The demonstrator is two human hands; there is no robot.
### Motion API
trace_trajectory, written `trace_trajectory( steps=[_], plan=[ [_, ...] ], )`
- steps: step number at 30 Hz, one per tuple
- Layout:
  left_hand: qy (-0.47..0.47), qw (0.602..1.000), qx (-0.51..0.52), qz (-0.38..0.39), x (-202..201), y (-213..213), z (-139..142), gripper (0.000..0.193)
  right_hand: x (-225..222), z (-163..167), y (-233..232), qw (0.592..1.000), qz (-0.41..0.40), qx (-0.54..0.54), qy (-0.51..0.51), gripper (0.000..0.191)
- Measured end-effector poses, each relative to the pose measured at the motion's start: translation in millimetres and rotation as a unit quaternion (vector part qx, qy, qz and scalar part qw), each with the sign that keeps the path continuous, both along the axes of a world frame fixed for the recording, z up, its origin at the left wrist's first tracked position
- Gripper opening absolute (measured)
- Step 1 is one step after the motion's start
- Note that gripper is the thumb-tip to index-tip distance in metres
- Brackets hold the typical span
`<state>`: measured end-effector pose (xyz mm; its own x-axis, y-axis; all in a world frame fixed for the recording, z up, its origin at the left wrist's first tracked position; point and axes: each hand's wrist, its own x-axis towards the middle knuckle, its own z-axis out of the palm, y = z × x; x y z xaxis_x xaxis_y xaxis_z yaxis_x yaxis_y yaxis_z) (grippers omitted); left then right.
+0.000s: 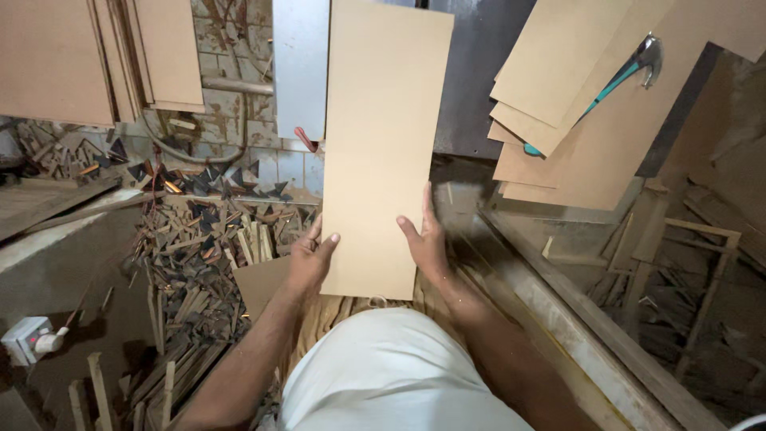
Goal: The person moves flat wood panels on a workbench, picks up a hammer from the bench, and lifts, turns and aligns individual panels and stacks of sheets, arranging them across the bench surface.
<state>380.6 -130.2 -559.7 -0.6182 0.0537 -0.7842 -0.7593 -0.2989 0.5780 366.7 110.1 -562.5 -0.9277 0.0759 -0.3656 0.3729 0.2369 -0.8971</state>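
A long tan fibreboard panel [381,136] stretches away from me in the middle of the head view. My left hand [309,259] grips its near left edge, thumb on top. My right hand [425,239] holds the near right edge with fingers laid flat on the face. The panel's near end sits just above my white-clothed lap.
A pile of wood offcuts [199,255] lies at the left. Stacked tan boards [574,104] at the right carry a teal-handled hammer [630,68]. More boards [96,56] lean at the upper left. A white plug socket [28,339] is low left. A wooden frame [678,263] stands right.
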Motion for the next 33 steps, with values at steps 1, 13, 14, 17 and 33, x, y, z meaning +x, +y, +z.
trace_trajectory(
  steps=[1, 13, 14, 17, 33],
  plan=[
    [0.014, 0.998, -0.052, -0.044, -10, -3, 9, 0.067, -9, 1, -4, 0.999, 0.000, -0.030, 0.035, 0.083],
    [0.505, 0.458, -0.520, -0.515, -137, 25, 63, 0.058, -216, 18, 19, 0.989, 0.052, 0.121, 0.061, 0.083],
    [0.520, 0.428, -0.520, -0.526, -149, 33, 51, 0.055, -224, 25, 24, 0.983, 0.064, 0.148, 0.084, 0.084],
    [0.537, 0.377, -0.525, -0.542, -167, 43, 23, 0.049, -233, 40, 28, 0.962, 0.130, 0.238, 0.041, 0.084],
    [0.467, 0.305, -0.579, -0.594, -365, 80, 17, 0.055, -59, 70, 131, 0.939, 0.048, 0.330, -0.080, 0.047]
  ],
)
